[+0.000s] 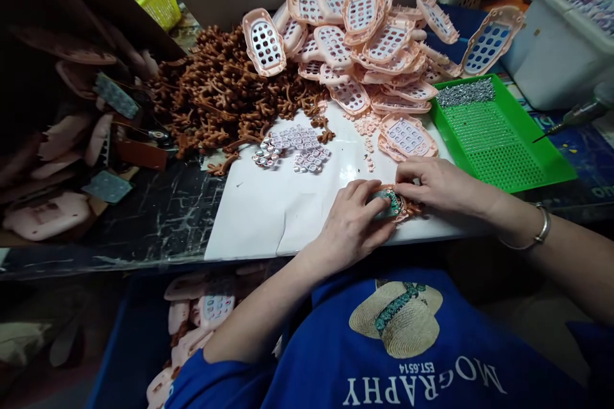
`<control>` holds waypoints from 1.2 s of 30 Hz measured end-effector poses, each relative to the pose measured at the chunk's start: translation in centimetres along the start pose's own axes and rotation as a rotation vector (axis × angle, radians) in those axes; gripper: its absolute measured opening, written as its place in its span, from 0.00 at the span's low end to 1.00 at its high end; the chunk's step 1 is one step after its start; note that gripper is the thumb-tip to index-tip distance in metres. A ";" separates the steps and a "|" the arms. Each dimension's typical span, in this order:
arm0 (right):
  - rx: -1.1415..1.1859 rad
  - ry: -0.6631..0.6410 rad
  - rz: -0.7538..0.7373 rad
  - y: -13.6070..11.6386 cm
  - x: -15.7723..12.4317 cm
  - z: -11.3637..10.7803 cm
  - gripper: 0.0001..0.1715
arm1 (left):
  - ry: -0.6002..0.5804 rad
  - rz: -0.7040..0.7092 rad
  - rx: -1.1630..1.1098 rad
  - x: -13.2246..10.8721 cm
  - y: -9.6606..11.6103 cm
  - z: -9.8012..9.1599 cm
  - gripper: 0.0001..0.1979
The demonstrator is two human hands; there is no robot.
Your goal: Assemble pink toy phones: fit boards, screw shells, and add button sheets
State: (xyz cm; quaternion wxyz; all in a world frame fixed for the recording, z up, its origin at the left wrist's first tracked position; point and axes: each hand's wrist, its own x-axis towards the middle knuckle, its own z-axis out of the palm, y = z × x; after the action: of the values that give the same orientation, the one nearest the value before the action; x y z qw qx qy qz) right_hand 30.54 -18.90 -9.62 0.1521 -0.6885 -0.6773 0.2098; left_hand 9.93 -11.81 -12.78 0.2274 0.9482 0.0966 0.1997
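My left hand point(355, 218) is closed round a small pink toy-phone casing, holding it against the white board point(259, 211) near the table's front edge. A green circuit board point(393, 203) with fine wires lies inside this casing. My right hand point(434, 186) has its thumb and fingers pinched together at the casing's right end. What the pinch holds is too small to make out. A brown antler-shaped piece point(413, 208) shows just under the right fingers. Beyond the hands lie keypad casings point(407, 135), small pink buttons point(368, 144) and printed key pads point(300, 140).
Pink casings point(336, 45) are heaped at the back, with brown antler pieces point(225, 83) left of them. A green tray point(515, 140) holds screws point(465, 92). An electric screwdriver point(575, 115) hangs over it. Left stand more casings point(48, 214); a grey bin point(542, 45) is at right.
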 end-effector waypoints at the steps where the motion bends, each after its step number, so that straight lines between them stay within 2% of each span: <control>1: 0.021 -0.001 -0.007 0.1 0.0 0.1 0.14 | -0.011 -0.007 -0.001 -0.1 0.1 0.0 0.19; 3: 0.062 0.052 -0.014 0.3 -0.3 0.4 0.12 | -0.029 -0.024 -0.024 -0.3 0.1 0.1 0.23; 5: 0.130 0.204 0.011 0.2 -1.2 0.7 0.12 | 0.008 -0.072 -0.110 -0.6 0.2 0.1 0.23; 7: 0.238 0.427 0.064 -0.2 -2.2 1.1 0.14 | 0.130 -0.192 -0.296 -0.8 0.3 0.0 0.26; 9: 0.369 0.550 0.075 -0.9 -3.1 1.6 0.16 | 0.279 -0.337 -0.590 -0.6 0.6 0.0 0.30; 11: 0.469 0.469 -0.022 -1.9 -3.5 2.3 0.23 | 0.399 -0.428 -0.953 0.1 1.2 0.2 0.30; 14: 0.544 0.313 -0.157 -3.2 -2.9 3.3 0.38 | 0.475 -0.474 -1.424 1.7 2.6 0.8 0.26; 16: 0.587 0.330 -0.148 -3.6 -2.1 3.6 0.37 | 0.498 -0.502 -1.602 2.7 3.4 1.3 0.25; 18: 0.584 0.364 -0.128 -3.4 -1.5 3.4 0.35 | 0.502 -0.499 -1.687 3.3 3.7 1.8 0.25; 21: 0.357 0.424 -0.126 -2.1 -0.7 1.8 0.35 | 0.465 -0.449 -1.626 3.5 3.2 2.3 0.27; 24: -0.038 0.513 -0.113 -0.1 0.4 -0.1 0.32 | 0.507 -0.425 -1.316 2.9 2.0 2.4 0.28; 27: -0.330 0.491 -0.066 1.8 1.6 -1.6 0.31 | 0.515 -0.450 -1.108 2.3 1.0 2.4 0.27; 31: -0.477 0.389 0.010 2.5 2.8 -2.2 0.33 | 0.479 -0.490 -1.052 1.9 0.7 2.2 0.25; 36: -0.514 0.353 0.086 1.9 3.5 -2.1 0.34 | 0.474 -0.487 -1.020 1.9 0.6 2.1 0.22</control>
State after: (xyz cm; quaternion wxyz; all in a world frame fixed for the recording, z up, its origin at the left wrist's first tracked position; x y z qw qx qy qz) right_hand 33.26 -15.36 -9.01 0.0792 -0.7584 -0.6414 -0.0849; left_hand 12.57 -12.67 -13.61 0.6641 0.6003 0.2505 0.3685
